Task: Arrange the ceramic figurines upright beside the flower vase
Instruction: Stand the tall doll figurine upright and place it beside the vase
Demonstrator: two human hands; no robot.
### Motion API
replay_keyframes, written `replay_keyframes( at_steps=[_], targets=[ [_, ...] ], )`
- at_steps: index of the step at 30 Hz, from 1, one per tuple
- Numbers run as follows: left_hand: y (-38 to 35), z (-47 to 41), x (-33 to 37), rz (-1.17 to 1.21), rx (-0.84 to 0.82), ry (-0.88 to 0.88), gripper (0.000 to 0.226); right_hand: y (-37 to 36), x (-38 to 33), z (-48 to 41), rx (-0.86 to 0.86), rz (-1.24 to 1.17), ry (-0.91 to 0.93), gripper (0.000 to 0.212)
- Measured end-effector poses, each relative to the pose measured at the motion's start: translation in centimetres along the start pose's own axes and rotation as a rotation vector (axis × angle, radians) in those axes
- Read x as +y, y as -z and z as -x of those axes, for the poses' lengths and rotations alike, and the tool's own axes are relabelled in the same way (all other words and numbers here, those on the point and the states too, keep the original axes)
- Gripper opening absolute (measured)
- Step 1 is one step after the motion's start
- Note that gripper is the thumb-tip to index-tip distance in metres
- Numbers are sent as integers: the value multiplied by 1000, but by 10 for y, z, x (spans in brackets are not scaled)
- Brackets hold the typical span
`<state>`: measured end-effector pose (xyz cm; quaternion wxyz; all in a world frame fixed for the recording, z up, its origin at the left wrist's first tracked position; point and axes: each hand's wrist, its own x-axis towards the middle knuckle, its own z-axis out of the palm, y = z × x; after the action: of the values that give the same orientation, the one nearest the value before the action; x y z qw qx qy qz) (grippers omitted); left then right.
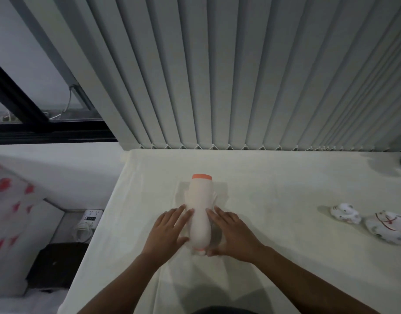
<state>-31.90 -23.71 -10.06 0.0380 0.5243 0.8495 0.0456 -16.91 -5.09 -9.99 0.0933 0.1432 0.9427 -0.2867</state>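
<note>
The task looks barely begun. At the middle of the tabletop [285, 177], which is draped in a pale cloth, stands the flower vase [200, 211], a tall white body with an orange band at its rim and another near its foot; it holds no flowers that can be seen, and it appears upright, though the steep downward view makes its lean hard to judge. Both hands are on it: the left hand [166, 232] lies against its flank at about 9 o'clock, the right hand [232, 234] against the opposite flank at about 3 o'clock, fingers extended and flattened along the body, thumbs low near the foot, so the vase is cupped between two palms, not pinched. That reads as steadying or settling the vase in its spot, a step that comes ahead of any arranging. The two ceramic figurines are well apart from the vase, out toward 3 o'clock near the right edge of the view: the smaller figurine [345, 213] and, just beside it and farther right, the larger figurine [388, 227], partly cut off by the edge. Both seem to lie on their sides, neither upright, and neither is touched. Left to do, by this judgement: letting go of the vase, fetching each figurine, and standing both next to it.
</note>
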Motion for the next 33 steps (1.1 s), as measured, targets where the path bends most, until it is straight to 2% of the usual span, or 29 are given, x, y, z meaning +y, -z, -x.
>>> replay_keyframes(
  at_steps=[5, 10, 21, 29, 33],
  targets=[
    [-5, -14, -4, 48, 5, -29, 94, 4, -6, 3, -18, -126, -27, 94],
    [-10, -24, -6, 100, 25, -38, 92, 3, -8, -7, -11, -271, -52, 81],
    [-10, -38, -4, 163, 77, -73, 75, 36, -6, -18, -77, -678, -167, 71],
    [5, -43, 23, 345, 122, -73, 77, 60, -9, -9, 14, -1004, -270, 57],
    [10, -44, 31, 378, 160, -93, 73, 64, -14, 0, 72, -1045, -315, 46]
  ],
)
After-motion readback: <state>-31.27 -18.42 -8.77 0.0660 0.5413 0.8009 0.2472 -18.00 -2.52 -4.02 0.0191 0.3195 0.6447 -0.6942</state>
